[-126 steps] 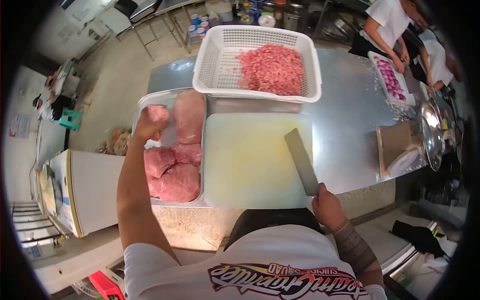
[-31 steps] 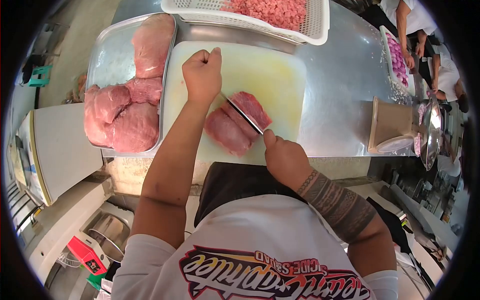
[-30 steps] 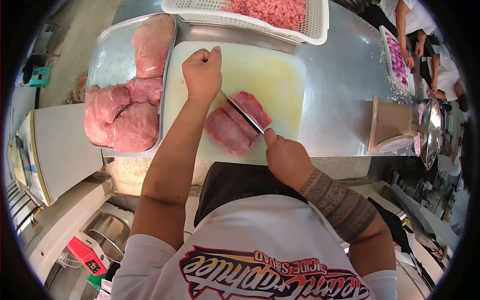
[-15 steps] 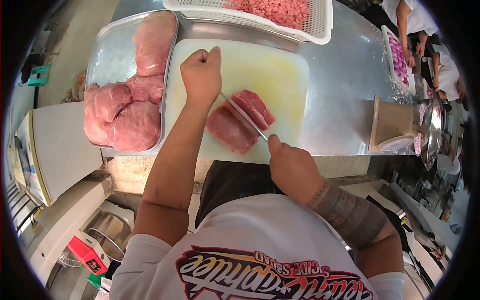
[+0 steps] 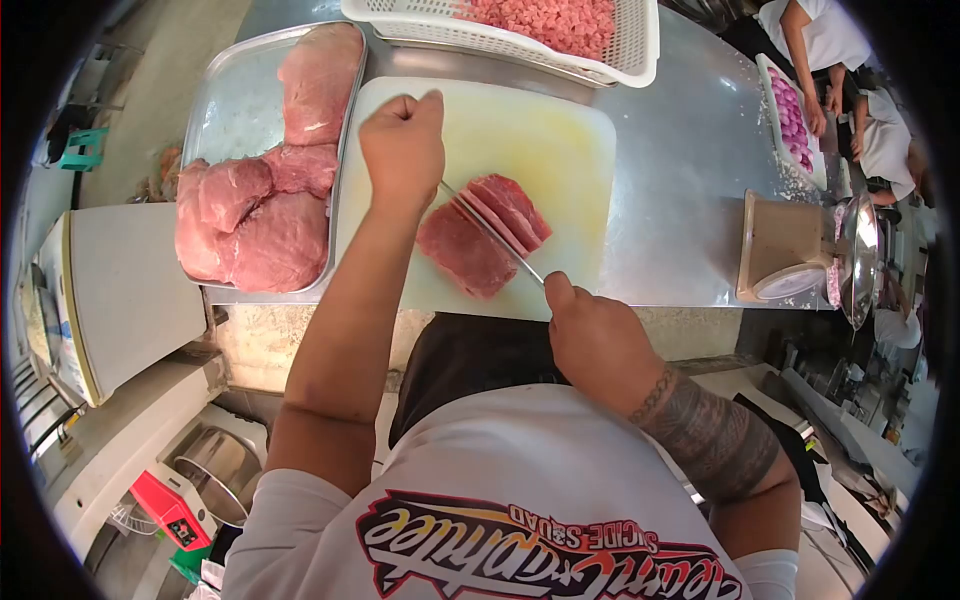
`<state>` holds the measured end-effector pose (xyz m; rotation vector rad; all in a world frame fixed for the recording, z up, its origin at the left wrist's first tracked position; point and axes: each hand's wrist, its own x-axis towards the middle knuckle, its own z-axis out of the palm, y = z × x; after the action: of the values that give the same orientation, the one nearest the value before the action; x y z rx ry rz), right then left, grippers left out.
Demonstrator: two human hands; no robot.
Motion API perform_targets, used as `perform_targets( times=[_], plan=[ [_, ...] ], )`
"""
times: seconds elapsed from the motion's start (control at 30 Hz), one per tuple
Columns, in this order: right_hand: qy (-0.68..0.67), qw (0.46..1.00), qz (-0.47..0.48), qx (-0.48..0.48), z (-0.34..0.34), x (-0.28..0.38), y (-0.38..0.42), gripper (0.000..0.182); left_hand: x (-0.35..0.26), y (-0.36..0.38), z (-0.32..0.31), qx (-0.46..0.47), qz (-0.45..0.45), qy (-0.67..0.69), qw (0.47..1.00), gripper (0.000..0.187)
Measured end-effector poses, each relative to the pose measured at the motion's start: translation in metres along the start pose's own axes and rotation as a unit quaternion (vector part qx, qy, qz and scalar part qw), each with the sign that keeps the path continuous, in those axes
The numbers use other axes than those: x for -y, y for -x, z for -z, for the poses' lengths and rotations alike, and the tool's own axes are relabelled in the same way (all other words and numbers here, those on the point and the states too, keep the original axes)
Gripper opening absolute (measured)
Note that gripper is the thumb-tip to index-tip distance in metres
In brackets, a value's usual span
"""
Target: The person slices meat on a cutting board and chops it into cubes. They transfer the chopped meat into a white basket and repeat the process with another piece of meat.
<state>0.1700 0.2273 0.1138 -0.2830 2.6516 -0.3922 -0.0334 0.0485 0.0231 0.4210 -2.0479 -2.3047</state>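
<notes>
My right hand [image 5: 600, 335] is closed around the handle of a knife [image 5: 505, 247]. Its blade runs slantwise across a piece of red meat [image 5: 468, 250], with thin cut slices [image 5: 510, 212] leaning together on the blade's far side. Above and left of the meat, my left hand [image 5: 402, 150] is curled into a fist, thumb pointing up. The blade's far end disappears by the wrist of that hand, and I cannot see what the fingers hold, if anything. Meat and hands are over a white cutting board [image 5: 560, 130] with yellowish stains.
On the left, a metal tray [image 5: 222, 95] carries large pieces of raw meat [image 5: 280, 240]. A white perforated basket [image 5: 640, 50] of diced meat [image 5: 560, 25] stands behind the board. To the right are a scale [image 5: 785, 245] and a tray of purple onions [image 5: 790, 115], with other people beside it.
Another slice now shows parted from the larger piece, beside the earlier cut part. My right hand has drawn slightly right and down with the knife. My left fist stays nearly in place.
</notes>
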Motion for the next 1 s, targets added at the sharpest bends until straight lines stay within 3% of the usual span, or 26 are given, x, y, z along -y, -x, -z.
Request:
perform_targets(
  times=[0.13, 0.23, 0.33, 0.43, 0.67, 0.77, 1.0],
  plan=[
    [0.005, 1.000, -0.012, 0.016, -0.010, 0.001, -0.008, 0.017, 0.028, -0.008, 0.006, 0.028, -0.065, -0.003, 0.997, 0.044],
    [0.008, 1.000, -0.006, -0.018, -0.039, -0.004, -0.024, 0.017, 0.042, -0.018, 0.018, 0.019, -0.041, -0.038, 0.998, 0.045],
    [0.021, 0.998, 0.004, -0.053, -0.063, -0.016, -0.047, 0.017, 0.045, -0.022, 0.017, 0.013, -0.116, -0.068, 0.991, 0.045],
    [0.023, 0.998, 0.003, -0.052, -0.061, -0.019, -0.038, 0.017, 0.036, -0.022, 0.009, 0.026, -0.115, -0.088, 0.989, 0.046],
    [-0.003, 1.000, 0.002, -0.028, -0.004, 0.009, 0.001, 0.017, -0.016, 0.003, 0.011, -0.004, -0.052, 0.007, 0.999, 0.045],
    [0.003, 1.000, -0.001, -0.005, -0.001, 0.010, -0.002, 0.017, 0.009, 0.001, 0.010, -0.006, -0.017, 0.002, 1.000, 0.046],
    [0.000, 1.000, -0.008, -0.004, -0.050, -0.005, -0.047, 0.023, 0.043, -0.025, 0.032, 0.006, -0.054, -0.066, 0.996, 0.046]
  ],
)
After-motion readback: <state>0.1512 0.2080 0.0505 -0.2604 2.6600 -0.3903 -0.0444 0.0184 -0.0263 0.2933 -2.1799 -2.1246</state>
